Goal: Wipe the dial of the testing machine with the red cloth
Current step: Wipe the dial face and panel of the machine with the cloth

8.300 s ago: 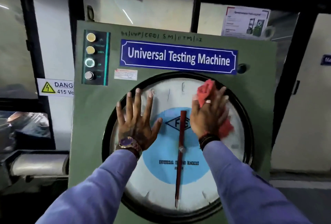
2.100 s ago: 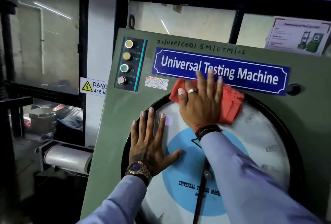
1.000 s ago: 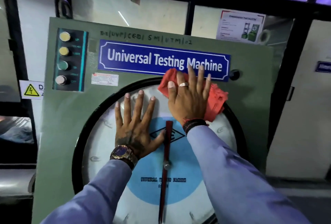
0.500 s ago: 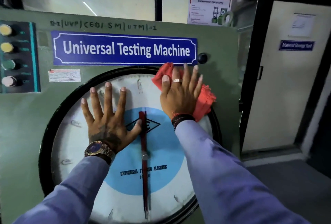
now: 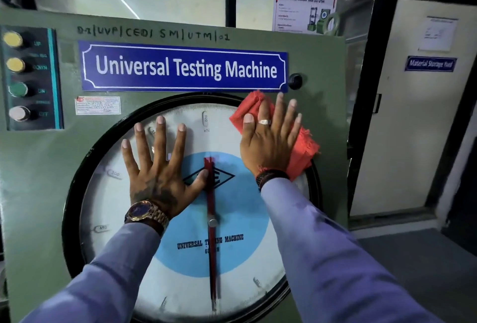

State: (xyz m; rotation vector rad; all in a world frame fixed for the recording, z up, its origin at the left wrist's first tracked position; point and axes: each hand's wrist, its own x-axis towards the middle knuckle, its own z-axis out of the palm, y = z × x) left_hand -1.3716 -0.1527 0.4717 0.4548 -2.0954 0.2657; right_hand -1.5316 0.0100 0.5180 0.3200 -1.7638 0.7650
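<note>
The green testing machine (image 5: 38,193) fills the view, with a large round dial (image 5: 180,284) that has a white face, a blue centre and a red needle. My right hand (image 5: 268,141) lies flat on the red cloth (image 5: 302,152) and presses it against the dial's upper right rim. The cloth sticks out above and to the right of my fingers. My left hand (image 5: 157,165) rests flat on the upper left of the dial face, fingers spread, holding nothing.
A blue "Universal Testing Machine" nameplate (image 5: 184,68) sits above the dial. A button panel (image 5: 28,79) is at the upper left and a black knob (image 5: 295,81) right of the nameplate. A cream door (image 5: 413,116) stands to the right.
My right hand has slid the red cloth along the top rim from the dial's upper middle to its upper right. My left hand stays flat on the face. The view has shifted right.
</note>
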